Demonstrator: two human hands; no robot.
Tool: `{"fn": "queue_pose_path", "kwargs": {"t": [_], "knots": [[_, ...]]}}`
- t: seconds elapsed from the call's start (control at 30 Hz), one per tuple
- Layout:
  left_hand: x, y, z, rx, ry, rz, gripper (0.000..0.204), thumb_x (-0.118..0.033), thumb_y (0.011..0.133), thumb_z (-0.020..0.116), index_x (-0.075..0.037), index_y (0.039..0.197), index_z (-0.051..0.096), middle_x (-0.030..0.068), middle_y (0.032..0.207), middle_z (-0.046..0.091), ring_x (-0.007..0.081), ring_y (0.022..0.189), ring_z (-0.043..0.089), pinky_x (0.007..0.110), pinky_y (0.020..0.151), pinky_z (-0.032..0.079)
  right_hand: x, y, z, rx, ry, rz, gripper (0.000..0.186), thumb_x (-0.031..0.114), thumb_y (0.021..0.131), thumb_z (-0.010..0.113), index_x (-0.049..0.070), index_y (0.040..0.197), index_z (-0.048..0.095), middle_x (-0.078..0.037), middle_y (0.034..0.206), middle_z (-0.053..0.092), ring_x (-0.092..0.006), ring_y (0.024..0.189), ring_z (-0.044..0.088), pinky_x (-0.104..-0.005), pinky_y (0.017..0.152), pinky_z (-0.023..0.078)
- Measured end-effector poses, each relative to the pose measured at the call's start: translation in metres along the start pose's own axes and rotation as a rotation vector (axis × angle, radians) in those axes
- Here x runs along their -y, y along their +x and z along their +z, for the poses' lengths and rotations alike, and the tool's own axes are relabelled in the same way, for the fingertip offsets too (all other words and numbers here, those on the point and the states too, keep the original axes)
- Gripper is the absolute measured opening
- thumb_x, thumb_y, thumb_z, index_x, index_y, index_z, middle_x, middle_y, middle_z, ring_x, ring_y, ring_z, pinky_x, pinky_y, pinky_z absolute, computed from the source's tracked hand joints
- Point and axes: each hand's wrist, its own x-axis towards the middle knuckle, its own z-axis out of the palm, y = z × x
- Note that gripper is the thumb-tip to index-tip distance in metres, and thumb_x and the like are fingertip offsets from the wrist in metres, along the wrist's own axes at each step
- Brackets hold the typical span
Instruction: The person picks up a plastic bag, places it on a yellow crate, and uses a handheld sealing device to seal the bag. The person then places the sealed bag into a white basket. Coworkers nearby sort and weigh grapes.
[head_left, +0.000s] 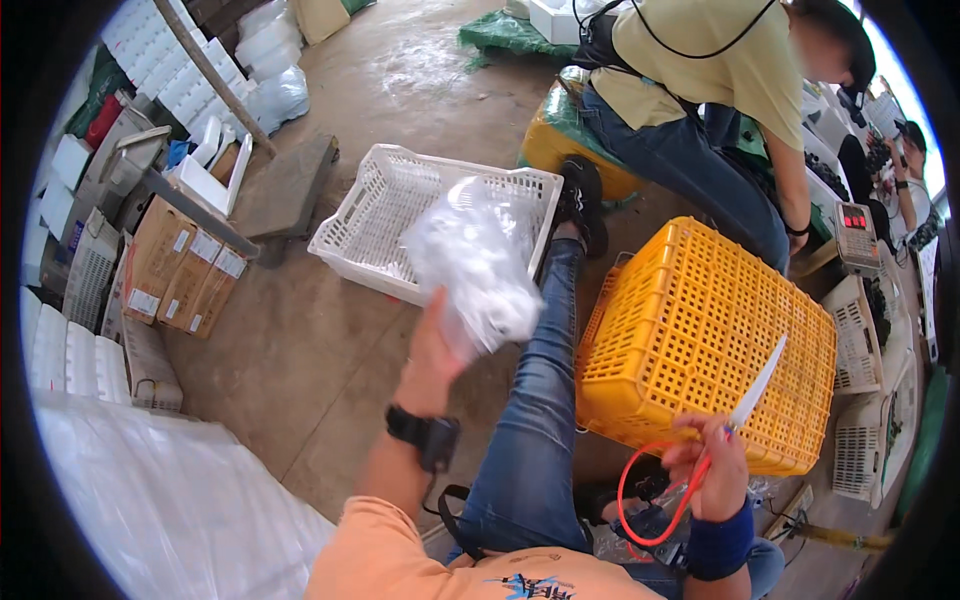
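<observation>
Item one: clear plastic bag point(470, 265), its contents blurred. Situated at one o'clock from the left hand point(437, 340), just beyond the wrist strap point(425, 437), and at ten o'clock from the right hand point(712, 465). Long axis roughly eleven to five o'clock. Left hand nearer, in contact; right hand well apart.

Item two: left hand. Fingers drawn in on the bag's lower-left edge, grasping it; exact finger placing blurred. The bag appears in front of the white crate point(365, 270), which lies at twelve o'clock from this hand; whether bag and crate touch cannot be told.

Item three: right hand. Fingers curled about a pair of scissors point(760, 385) with large red loop handles. Point to one o'clock, loops toward seven or eight. Blade end overlaps the yellow crate point(690, 330), at twelve o'clock from this hand; contact uncertain.

Surroundings: co-worker in a yellow shirt point(690, 45), bending, at one o'clock of the view; scale with red display point(856, 240), between two and three; cardboard boxes point(185, 265), nine; clear plastic sheeting point(170, 500), eight; concrete floor point(270, 390) beneath.
</observation>
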Motion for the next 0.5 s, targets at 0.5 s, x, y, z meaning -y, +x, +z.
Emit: {"fn": "queue_pose_path", "kwargs": {"t": [0.5], "knots": [[-0.091, 0.287, -0.132, -0.682, 1.286, -0.147, 0.092, -0.063, 0.078, 0.051, -0.013, 0.145, 0.011, 0.0196, 0.144, 0.027, 0.0388, 0.128, 0.031, 0.052, 0.1, 0.031, -0.034, 0.004, -0.037, 0.144, -0.142, 0.275, 0.065, 0.063, 0.083, 0.05, 0.007, 0.116, 0.049, -0.014, 0.103, 0.052, -0.0218, 0.085, 0.054, -0.0277, 0.064, 0.045]]}}
